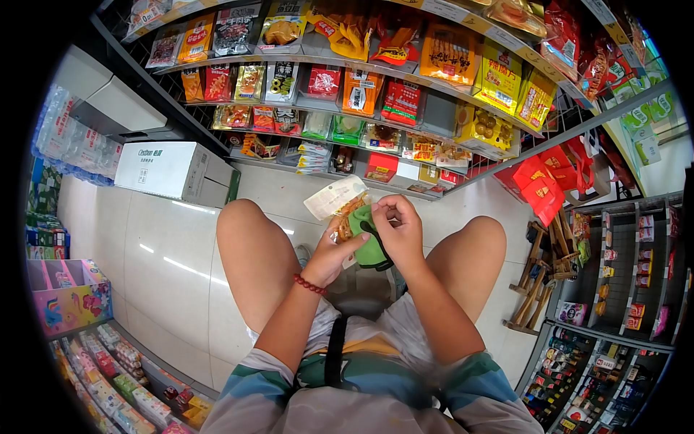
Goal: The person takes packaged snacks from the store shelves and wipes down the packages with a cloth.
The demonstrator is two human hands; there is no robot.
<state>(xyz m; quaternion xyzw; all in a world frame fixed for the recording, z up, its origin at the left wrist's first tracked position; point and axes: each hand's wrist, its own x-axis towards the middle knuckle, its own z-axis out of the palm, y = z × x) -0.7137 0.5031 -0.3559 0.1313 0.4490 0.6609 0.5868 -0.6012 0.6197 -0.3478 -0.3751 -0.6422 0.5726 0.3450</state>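
Observation:
My left hand (334, 249), with a red beaded bracelet at the wrist, is wrapped round a clear snack packet (345, 220) and the near side of a green cloth (370, 251) with a dark edge. A pale card or label (335, 197) sticks up from the packet's top. My right hand (398, 226) is closed at the upper right edge of the green cloth, its fingertips pinched together on it. Both hands are held between my knees, above the dark seat.
Shelves of packaged snacks (361, 58) curve across the front. A white carton (163, 170) and wrapped bottles (76, 141) stand at the left. Wooden-handled tools (535, 289) lie right of my knee, beside racks (622, 275). More goods (123, 376) fill the lower left.

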